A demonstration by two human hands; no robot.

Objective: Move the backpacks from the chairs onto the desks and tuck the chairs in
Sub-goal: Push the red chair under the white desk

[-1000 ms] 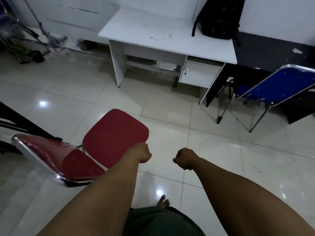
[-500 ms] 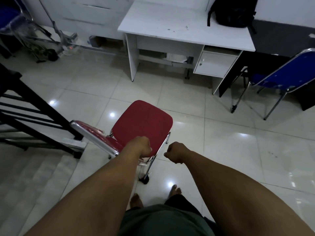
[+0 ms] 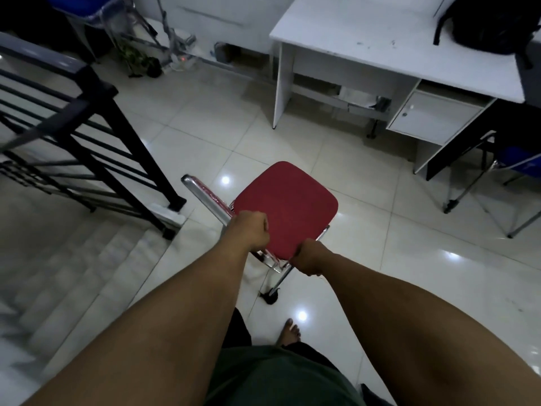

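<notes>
A red chair (image 3: 288,206) with a chrome frame stands on the tiled floor in front of me, its seat bare. My left hand (image 3: 248,231) is closed on the top of its backrest. My right hand (image 3: 308,259) grips the backrest's right end by the frame. A black backpack (image 3: 489,22) lies on the white desk (image 3: 380,51) at the upper right. A blue chair (image 3: 518,162) stands partly under the dark desk at the right edge.
A black stair railing (image 3: 87,121) and steps going down are at the left. Cluttered metal stands (image 3: 164,45) and a cable strip lie by the far wall. My bare foot (image 3: 289,332) is on the tiles behind the chair.
Both fists have closed on the red chair's backrest. The chair has turned so its seat faces the white desk, and my view has swung left toward the stairs.
</notes>
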